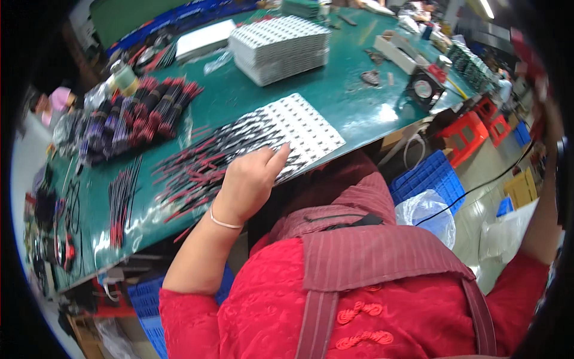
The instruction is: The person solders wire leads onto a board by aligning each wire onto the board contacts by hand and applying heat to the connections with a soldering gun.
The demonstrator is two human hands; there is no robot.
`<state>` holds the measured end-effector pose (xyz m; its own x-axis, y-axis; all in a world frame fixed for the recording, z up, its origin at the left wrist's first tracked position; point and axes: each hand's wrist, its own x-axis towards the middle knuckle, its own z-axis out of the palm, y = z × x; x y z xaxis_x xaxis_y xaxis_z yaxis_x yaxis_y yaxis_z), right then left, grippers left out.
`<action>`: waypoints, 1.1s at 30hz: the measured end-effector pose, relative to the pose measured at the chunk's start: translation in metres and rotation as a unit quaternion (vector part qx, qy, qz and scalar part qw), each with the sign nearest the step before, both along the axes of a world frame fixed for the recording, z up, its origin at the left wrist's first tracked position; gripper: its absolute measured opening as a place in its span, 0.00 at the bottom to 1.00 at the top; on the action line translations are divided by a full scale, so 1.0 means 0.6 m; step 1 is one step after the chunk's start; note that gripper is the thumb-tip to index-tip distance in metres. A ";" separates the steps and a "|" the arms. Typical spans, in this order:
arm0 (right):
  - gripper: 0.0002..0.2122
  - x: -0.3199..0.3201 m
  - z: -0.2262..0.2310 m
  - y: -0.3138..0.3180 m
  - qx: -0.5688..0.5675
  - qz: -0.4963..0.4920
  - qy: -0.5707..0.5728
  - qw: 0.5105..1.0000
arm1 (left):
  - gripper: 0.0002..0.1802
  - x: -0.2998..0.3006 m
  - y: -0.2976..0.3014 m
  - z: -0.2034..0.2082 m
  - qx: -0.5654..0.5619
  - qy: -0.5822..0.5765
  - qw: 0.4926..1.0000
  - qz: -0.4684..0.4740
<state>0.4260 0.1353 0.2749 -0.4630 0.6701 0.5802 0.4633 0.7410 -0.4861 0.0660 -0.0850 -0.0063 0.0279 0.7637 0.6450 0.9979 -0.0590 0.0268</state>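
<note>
My left hand [248, 182] rests at the near edge of a white panel [305, 128] covered with rows of small parts. Its fingers are curled down onto the red and black wires [197, 164] spread over the panel's left half, with the thumb pointing up. The fingertips are hidden behind the hand, so a grip cannot be made out. A thin band circles that wrist. My right arm [538, 233] rises along the right rim. My right hand [549, 122] is blurred near the camera, and what it holds cannot be made out.
The green table [353, 102] carries a stack of white panels [278, 45], bundles of red-capped wires [149, 107], a tape roll [124, 76], a small fan [423, 88] and white trays. Blue crates [427, 176], red stools [472, 134] and a plastic bag [427, 212] stand on the floor to the right.
</note>
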 end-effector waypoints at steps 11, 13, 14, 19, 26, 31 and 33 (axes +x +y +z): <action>0.22 -0.067 -0.468 0.196 -0.563 0.316 0.338 0.685 | 0.18 -0.041 -0.047 0.103 0.141 -0.033 0.982 0.117; 0.22 -0.103 -0.478 0.206 -0.594 0.346 0.331 0.646 | 0.17 -0.062 -0.055 0.120 0.216 -0.082 0.967 0.112; 0.22 -0.120 -0.483 0.212 -0.602 0.349 0.329 0.639 | 0.16 -0.072 -0.067 0.135 0.236 -0.108 0.959 0.117; 0.24 -0.201 -0.497 0.239 -0.627 0.375 0.302 0.613 | 0.17 -0.147 -0.159 0.205 0.199 -0.141 0.918 0.311; 0.24 -0.288 -0.520 0.278 -0.656 0.419 0.304 0.549 | 0.35 -0.306 -0.278 0.118 -0.115 -0.137 0.842 0.509; 0.25 -0.307 -0.530 0.292 -0.654 0.409 0.317 0.552 | 0.44 -0.323 -0.271 0.037 -0.188 -0.206 0.796 0.537; 0.25 -0.310 -0.536 0.299 -0.663 0.409 0.320 0.539 | 0.45 -0.325 -0.269 0.026 -0.171 -0.246 0.799 0.522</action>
